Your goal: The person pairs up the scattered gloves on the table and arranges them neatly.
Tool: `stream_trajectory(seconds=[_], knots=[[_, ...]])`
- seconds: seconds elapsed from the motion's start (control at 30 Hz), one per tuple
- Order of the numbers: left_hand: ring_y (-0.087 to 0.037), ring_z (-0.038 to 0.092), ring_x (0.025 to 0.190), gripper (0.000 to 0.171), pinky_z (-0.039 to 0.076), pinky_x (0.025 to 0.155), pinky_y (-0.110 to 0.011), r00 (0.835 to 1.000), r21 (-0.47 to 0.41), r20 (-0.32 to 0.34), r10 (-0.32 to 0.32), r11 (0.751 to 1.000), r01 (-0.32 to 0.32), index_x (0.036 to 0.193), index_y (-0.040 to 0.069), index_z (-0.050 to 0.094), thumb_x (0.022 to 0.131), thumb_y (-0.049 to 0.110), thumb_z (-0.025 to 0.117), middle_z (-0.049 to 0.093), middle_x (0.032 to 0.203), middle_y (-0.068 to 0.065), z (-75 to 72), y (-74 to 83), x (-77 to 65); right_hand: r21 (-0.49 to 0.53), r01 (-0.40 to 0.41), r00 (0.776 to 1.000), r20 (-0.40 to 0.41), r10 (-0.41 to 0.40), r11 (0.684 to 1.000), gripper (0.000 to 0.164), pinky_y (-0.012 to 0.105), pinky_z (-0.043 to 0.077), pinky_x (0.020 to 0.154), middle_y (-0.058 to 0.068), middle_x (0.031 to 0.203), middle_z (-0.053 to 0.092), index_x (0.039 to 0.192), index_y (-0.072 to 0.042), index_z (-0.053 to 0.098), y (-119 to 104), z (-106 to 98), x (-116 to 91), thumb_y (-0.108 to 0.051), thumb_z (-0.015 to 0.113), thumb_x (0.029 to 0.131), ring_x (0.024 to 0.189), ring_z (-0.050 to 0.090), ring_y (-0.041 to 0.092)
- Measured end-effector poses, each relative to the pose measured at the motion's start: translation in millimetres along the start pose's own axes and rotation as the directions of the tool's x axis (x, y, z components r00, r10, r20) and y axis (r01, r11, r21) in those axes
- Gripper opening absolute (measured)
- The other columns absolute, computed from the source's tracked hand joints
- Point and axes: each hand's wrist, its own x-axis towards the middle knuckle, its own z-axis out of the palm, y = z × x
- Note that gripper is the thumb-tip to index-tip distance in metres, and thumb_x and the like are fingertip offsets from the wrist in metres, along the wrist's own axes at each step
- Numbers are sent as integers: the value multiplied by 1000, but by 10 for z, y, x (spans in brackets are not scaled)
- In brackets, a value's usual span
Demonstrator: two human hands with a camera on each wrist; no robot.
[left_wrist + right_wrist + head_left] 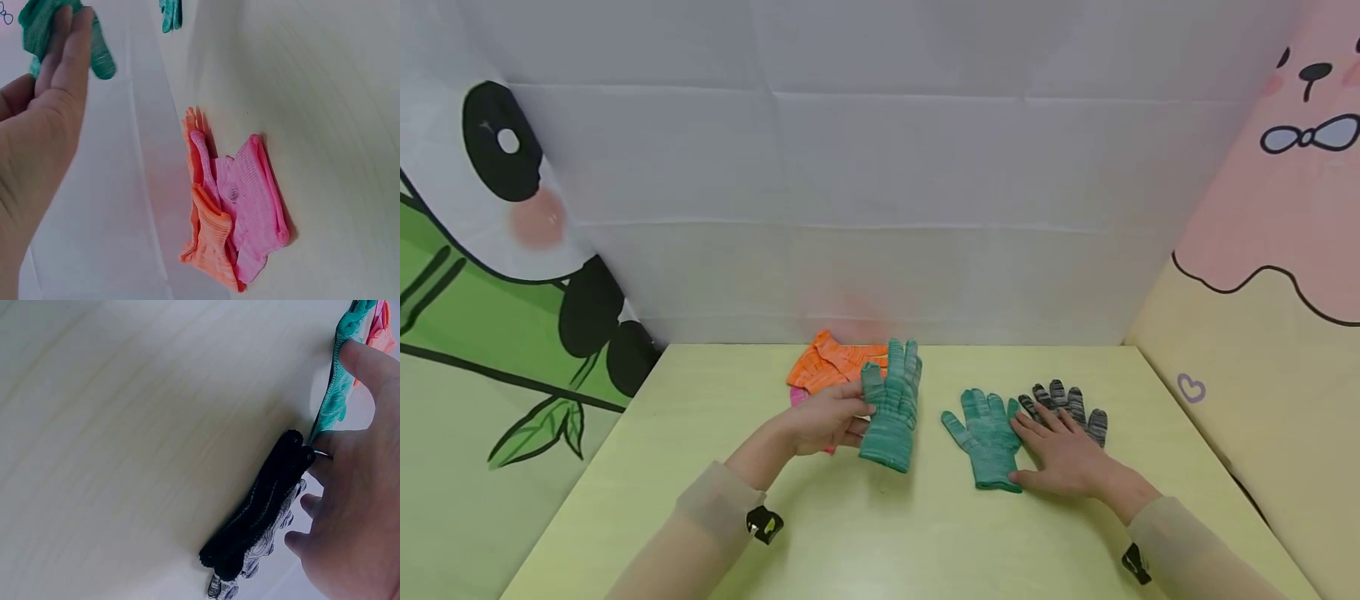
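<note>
My left hand (829, 421) pinches a green knit glove (889, 421) by its side and holds it up off the table, fingers up and cuff down. A second green glove (988, 437) lies flat on the table, fingers away from me. My right hand (1063, 454), fingers spread, touches that glove's right edge with the thumb by the cuff and a fingertip near the glove's fingers. Partly hidden behind this hand is a black-and-grey glove (1097, 427); the right wrist view shows its black cuff (256, 506).
An orange glove (827, 364) lies at the back edge of the table (880, 542), left of centre. A pink glove (250, 200) lies against it, mostly behind my left hand in the head view. A white sheet (887, 167) hangs behind the table, with printed panels either side.
</note>
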Motion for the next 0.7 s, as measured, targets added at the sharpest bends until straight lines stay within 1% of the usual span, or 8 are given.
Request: stream_trajectory(seconds=[0.1,0.2,0.27,0.4,0.57,0.7], knots=[[-24,72,100,33,58,88,-40,996,-81,74,47,996,-41,141,5,47,109,8,44,70,113,-9,-6,14,-22,9,-4,1000,-1,4,1000,93,68,11,118,16,163,35,157,-6,40,-14,13,-22,-70,56,93,151,19,47],[-25,70,103,30,58,90,-40,992,-128,103,75,990,-62,139,7,49,110,9,41,69,114,-10,-13,22,-24,8,-4,1000,-4,4,1000,93,68,12,118,16,163,35,157,-5,40,-25,23,-33,-70,56,93,151,19,47],[-25,71,105,28,58,91,-41,992,-148,96,79,987,-65,137,8,51,111,10,40,70,115,-10,-11,31,-22,4,-4,1000,-5,4,1000,93,68,12,118,16,162,35,157,-5,40,-29,26,-35,-70,56,93,151,19,47],[-26,71,106,25,56,94,-42,994,-153,73,84,986,-72,133,5,49,111,10,40,70,115,-10,21,58,0,-3,-4,1000,-10,4,1000,93,68,12,118,15,163,35,157,-6,40,-33,27,-36,-71,55,93,151,19,47],[-27,71,107,30,55,96,-43,994,-130,47,94,988,-87,139,1,46,111,10,39,70,116,-12,121,107,60,2,-6,1000,-18,6,1000,93,67,12,118,14,163,35,158,-7,39,-38,36,-30,-72,54,93,151,19,47],[-27,72,105,33,56,95,-42,995,-113,21,101,989,-98,141,-1,46,111,9,37,71,116,-11,219,121,141,26,-2,998,-56,3,1000,91,67,13,118,15,163,35,158,-7,38,-35,43,-35,-69,56,94,151,19,46]])
